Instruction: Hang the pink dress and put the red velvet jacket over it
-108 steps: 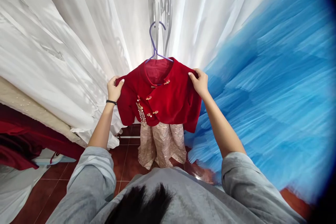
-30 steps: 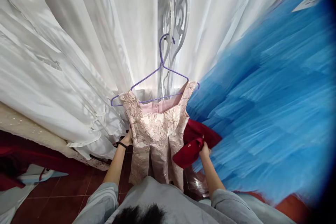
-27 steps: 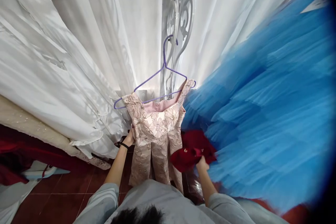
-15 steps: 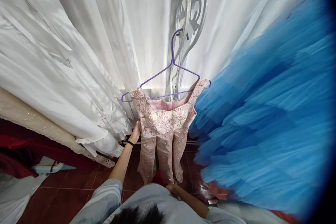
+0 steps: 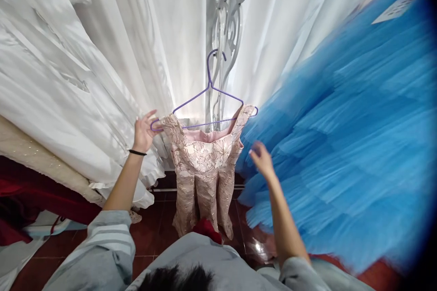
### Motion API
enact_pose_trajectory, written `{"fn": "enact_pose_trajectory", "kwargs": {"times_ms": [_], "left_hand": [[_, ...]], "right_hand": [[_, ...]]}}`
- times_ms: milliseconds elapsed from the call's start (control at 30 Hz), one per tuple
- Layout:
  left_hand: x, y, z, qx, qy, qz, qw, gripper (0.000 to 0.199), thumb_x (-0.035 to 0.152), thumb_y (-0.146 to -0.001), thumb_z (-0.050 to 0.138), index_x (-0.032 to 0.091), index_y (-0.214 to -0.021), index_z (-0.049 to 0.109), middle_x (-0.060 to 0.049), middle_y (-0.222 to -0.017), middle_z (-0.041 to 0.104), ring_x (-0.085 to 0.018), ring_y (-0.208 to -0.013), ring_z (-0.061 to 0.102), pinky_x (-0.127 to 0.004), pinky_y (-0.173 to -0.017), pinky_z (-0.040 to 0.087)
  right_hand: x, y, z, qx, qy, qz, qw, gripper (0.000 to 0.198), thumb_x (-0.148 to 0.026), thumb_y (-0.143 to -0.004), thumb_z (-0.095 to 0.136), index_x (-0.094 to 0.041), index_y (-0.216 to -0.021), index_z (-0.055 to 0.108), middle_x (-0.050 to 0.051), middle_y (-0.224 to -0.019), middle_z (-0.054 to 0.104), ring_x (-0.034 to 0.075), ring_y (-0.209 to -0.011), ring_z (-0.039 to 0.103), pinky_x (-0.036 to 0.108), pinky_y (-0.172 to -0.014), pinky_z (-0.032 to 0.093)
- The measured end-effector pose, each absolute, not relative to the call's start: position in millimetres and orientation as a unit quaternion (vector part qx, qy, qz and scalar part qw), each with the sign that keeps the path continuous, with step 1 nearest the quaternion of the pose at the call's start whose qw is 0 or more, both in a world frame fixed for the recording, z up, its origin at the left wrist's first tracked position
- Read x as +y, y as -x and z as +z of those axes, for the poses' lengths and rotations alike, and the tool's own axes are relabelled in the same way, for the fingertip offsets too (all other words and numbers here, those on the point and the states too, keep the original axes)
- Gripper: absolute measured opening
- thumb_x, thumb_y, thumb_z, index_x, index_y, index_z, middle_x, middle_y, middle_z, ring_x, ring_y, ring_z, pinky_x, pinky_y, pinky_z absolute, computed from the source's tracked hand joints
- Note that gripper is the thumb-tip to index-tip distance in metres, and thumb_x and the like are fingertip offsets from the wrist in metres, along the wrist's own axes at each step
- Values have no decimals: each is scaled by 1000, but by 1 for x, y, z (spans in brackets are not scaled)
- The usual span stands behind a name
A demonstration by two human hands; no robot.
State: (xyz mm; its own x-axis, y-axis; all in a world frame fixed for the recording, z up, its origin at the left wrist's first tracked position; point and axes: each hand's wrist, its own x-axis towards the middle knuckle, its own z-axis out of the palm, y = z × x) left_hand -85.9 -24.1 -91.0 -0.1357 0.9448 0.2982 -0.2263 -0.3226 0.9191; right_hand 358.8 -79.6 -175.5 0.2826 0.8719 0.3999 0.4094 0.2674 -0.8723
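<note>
A pale pink dress [image 5: 201, 159] with a raised floral pattern hangs by its shoulder straps from a purple hanger [image 5: 210, 82]. The hanger's hook is caught on a white scrolled metal stand [image 5: 225, 22]. My left hand [image 5: 145, 132], with a black band at the wrist, is beside the hanger's left end, fingers spread, near the left strap. To the right of the dress, my right hand [image 5: 261, 158] is raised in the air, apart from the dress, its fingers loosely bent and slightly blurred.
White drapes [image 5: 85, 63] fill the left and back. A layered blue tulle gown [image 5: 341, 145] takes up the right, with a white paper tag [image 5: 396, 8] near its top. Dark red cloth [image 5: 44, 191] lies at lower left, above a red tiled floor [image 5: 146, 236].
My left hand has risen from the side of the dress to the hanger's left end. My right hand has come up from low by my body to the dress's right side.
</note>
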Motion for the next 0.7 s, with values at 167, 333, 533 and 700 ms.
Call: {"fn": "enact_pose_trajectory", "kwargs": {"times_ms": [167, 333, 533, 700], "left_hand": [[-19, 78, -51, 428, -605, 581, 335, 77, 63, -68, 77, 14, -126, 63, -10, -102, 72, -16, -78, 67, -25, -66, 55], [-21, 63, -59, 478, -640, 547, 251, 46, 52, -69, 78, 9, -87, 74, -8, -84, 71, -18, -76, 64, -28, -67, 54], [-39, 82, -81, 485, -539, 623, 295, 57, 65, -62, 77, 13, -86, 67, -2, -72, 65, -15, -65, 63, -28, -58, 55], [-56, 101, -131, 501, -448, 655, 345, 64, 70, -56, 78, 16, -85, 60, 2, -68, 61, -12, -61, 61, -27, -59, 55]], "right_hand": [[-5, -402, -83, -684, 504, 48, 526, 64, -43, -79, 70, -24, -139, 57, 12, -142, 58, 29, -130, 53, 43, -99, 52], [26, -377, -67, -723, 443, 197, 492, 63, -67, -77, 62, -11, -105, 74, 11, -95, 74, 23, -90, 66, 37, -82, 57], [-9, -382, -86, -647, 436, 228, 582, 63, -72, -68, 71, -15, -92, 77, 4, -76, 70, 19, -72, 66, 34, -70, 58], [-33, -384, -101, -568, 436, 278, 640, 55, -67, -62, 78, -16, -84, 77, 0, -65, 65, 14, -58, 59, 31, -59, 56]]}}
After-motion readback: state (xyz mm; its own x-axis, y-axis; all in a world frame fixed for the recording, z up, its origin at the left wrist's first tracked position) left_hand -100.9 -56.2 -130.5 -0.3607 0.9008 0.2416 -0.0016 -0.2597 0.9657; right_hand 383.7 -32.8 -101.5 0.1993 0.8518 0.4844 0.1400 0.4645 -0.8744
